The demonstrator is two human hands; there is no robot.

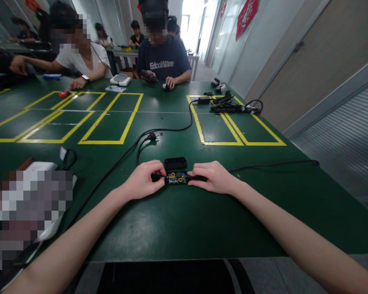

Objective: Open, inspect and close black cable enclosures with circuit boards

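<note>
An opened power adapter [176, 178] lies on the green table [184, 220], its circuit board with coloured parts facing up. My left hand [145, 179] pinches its left end with curled fingers. My right hand [213, 177] grips its right end, fingers curled over the cable exit. Just behind the adapter lies its black cover [175, 163], apart from both hands. A black cable [276, 165] runs off to the right, and another cable with a plug [151, 136] lies behind.
Yellow tape rectangles [110, 118] mark the table. A pile of black adapters and cables [230, 106] sits at the back right. Two people sit at the far side, one holding a black tool [149, 76]. A white object [41, 166] lies at my left.
</note>
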